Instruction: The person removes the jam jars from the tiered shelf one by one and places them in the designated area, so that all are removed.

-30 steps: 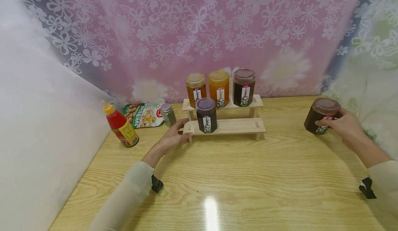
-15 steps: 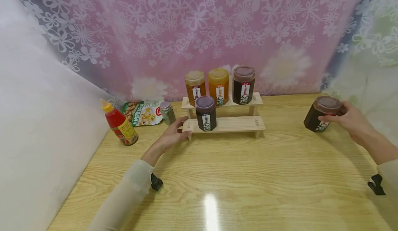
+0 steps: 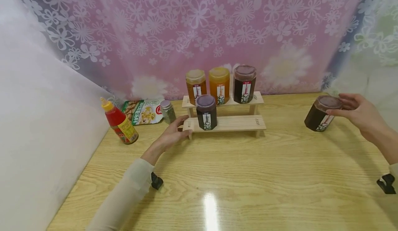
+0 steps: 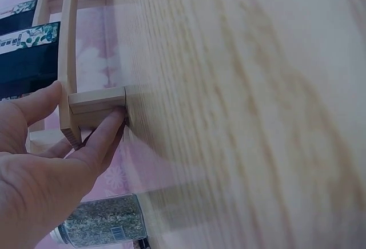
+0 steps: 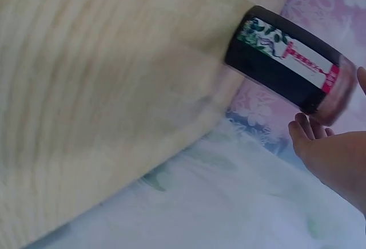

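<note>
The right hand (image 3: 362, 115) has its grip spread loosely about the lid of a dark jar (image 3: 317, 117), which stands on the bench (image 3: 217, 169) well right of the shelves; whether the fingertips touch it I cannot tell. The left hand (image 3: 171, 136) has a closed grip, pinching the left end of the lower shelf (image 3: 237, 123). On that shelf, toward the left, stands a purple-lidded jar (image 3: 206, 118). The upper shelf (image 3: 259, 98) behind bears an amber jar (image 3: 193, 89), an orange jar (image 3: 219, 84) and a maroon-lidded jar (image 3: 240, 90). A spice jar (image 3: 168, 113), a packet (image 3: 146, 113) and a red bottle (image 3: 118, 120) stand farther left.
</note>
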Demonstrator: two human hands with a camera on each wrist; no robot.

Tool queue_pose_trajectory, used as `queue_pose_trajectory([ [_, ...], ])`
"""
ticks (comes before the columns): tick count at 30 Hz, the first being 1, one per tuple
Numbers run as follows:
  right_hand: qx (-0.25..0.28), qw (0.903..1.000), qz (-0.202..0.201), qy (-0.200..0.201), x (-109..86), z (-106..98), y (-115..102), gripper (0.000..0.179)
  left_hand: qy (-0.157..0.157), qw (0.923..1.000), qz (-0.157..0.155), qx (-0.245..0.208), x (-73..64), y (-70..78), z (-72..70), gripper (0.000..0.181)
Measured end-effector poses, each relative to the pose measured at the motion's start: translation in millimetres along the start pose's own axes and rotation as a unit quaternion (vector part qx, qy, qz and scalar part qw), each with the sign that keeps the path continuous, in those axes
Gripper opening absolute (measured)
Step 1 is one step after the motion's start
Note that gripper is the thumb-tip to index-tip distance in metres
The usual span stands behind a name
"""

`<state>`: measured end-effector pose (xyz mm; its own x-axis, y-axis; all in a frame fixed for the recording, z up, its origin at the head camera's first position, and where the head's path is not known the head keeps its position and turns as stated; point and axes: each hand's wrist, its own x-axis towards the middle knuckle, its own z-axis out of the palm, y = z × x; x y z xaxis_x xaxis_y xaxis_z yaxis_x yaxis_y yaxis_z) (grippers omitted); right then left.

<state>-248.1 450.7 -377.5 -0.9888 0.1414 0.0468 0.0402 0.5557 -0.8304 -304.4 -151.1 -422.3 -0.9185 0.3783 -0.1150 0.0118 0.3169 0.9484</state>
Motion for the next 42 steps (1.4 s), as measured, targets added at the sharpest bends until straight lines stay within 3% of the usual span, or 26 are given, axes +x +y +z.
queue_pose_trajectory([
  [9, 0.008, 0.9998, -0.019, 0.008, -4.9, 0, -30, 0.079, 0.007, 0.9999, -0.001, -0.009, 1.0, -0.2, -0.3, 0.07],
  [14, 0.04, 0.9974, -0.057, -0.02, -8.9, 12, -43, 0.059, 0.006, 1.0, -0.003, -0.008, 0.8, 0.4, 0.2, 0.07],
  [19, 0.05, 0.9937, -0.082, -0.057, -9.7, 28, -55, 0.055, 0.004, 1.0, 0.001, -0.003, 0.0, 1.7, 0.6, 0.071],
  [27, 0.05, 0.9891, -0.082, -0.111, -13.1, 71, -72, 0.061, 0.006, 1.0, 0.001, 0.002, 0.6, 0.8, 0.6, 0.07],
  [42, 0.168, 0.9656, -0.102, -0.17, -13.8, 160, -99, 0.06, 0.006, 1.0, -0.002, 0.006, 1.5, -1.6, -0.5, 0.071],
])
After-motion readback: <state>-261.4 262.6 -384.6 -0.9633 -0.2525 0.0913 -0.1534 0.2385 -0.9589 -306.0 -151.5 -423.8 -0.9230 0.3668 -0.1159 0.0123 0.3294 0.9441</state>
